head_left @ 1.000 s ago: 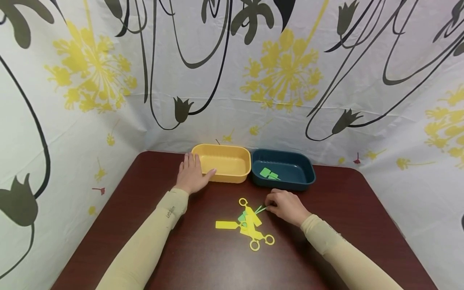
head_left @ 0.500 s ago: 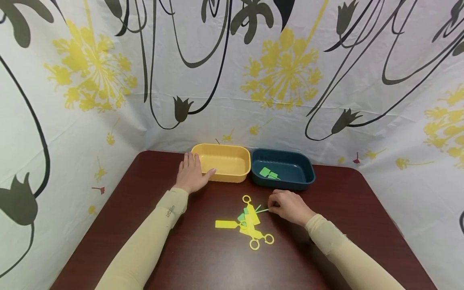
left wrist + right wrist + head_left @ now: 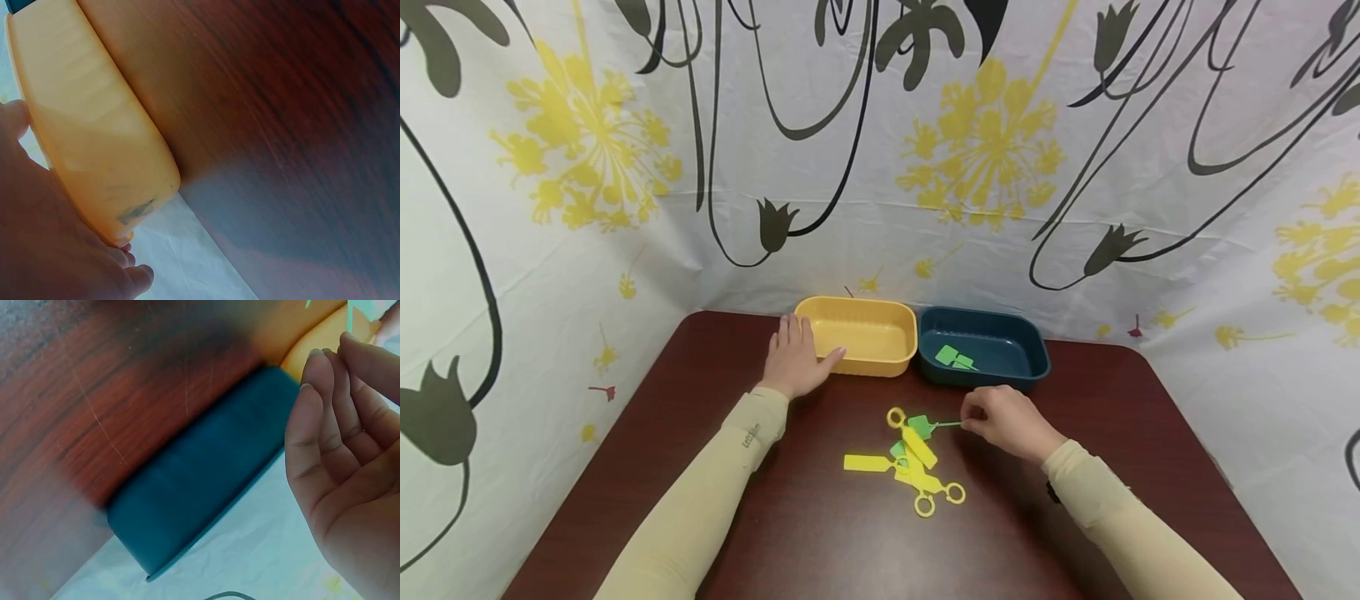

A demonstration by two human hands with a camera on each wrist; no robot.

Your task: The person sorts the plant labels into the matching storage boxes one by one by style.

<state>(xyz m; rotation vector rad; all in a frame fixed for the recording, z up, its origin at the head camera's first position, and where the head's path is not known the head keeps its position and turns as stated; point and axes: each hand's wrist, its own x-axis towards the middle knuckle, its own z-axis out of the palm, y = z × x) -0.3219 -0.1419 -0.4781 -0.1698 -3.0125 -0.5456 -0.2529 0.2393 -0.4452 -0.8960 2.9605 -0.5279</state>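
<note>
The right hand [image 3: 1011, 421] pinches the thin tail of one green tag [image 3: 919, 427], whose flat end sits at 12 o'clock in the pile on the desk [image 3: 850, 558]. A yellow tag lies right against it, so a pull could drag yellow ones along. The skinny tail could slip out too. The left hand [image 3: 793, 362] has straight fingers and its thumb out, on the 8 o'clock edge of the yellow tub [image 3: 868, 337]; pushing too hard might tip it.

Counting: two tubs, yellow at 11 o'clock from the pile and blue tub [image 3: 1000, 346] at 1 o'clock. There look to be four yellow tags [image 3: 867, 463], and at least one more green piece [image 3: 898, 450] under them. The blue tub has at least two green tags [image 3: 947, 355]; I can't tell if there are more.
</note>
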